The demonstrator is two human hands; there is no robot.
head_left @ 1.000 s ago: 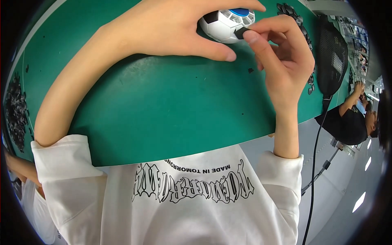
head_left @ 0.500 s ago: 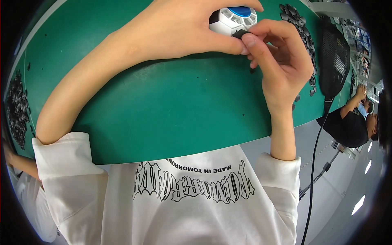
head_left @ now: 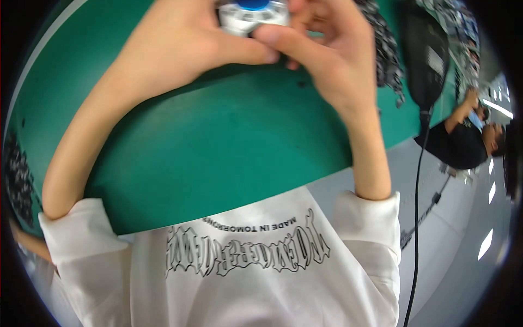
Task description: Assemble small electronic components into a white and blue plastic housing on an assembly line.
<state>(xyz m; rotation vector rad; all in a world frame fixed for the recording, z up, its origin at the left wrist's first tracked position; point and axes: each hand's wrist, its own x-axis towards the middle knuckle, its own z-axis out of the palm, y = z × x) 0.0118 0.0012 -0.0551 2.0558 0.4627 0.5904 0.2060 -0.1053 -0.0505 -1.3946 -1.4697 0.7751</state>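
A white many-sided device (head_left: pixel 239 23) with a blue round top (head_left: pixel 253 4) is partly cut off by the upper edge of the view. My left hand (head_left: pixel 182 46) is closed around its left side, the thumb stretched along the near side. My right hand (head_left: pixel 335 52) grips its right side, with the thumb pressed on the near face. A dark spot shows beside that thumb tip; motion blur hides whether it is the small black piece. Most of the right fingers are behind the device or out of view.
The green table (head_left: pixel 218 141) curves in front of me. Small black pieces (head_left: pixel 384 49) lie heaped at the right, and another heap (head_left: pixel 19 180) is at the far left. A black mesh bag-like item (head_left: pixel 427 54) with a cable stands right. A person (head_left: pixel 463 139) in black is beyond.
Both hands and the white device have shifted left and slightly up in view. My right thumb, earlier pinching a small black piece at the device, now lies flat on its near face.
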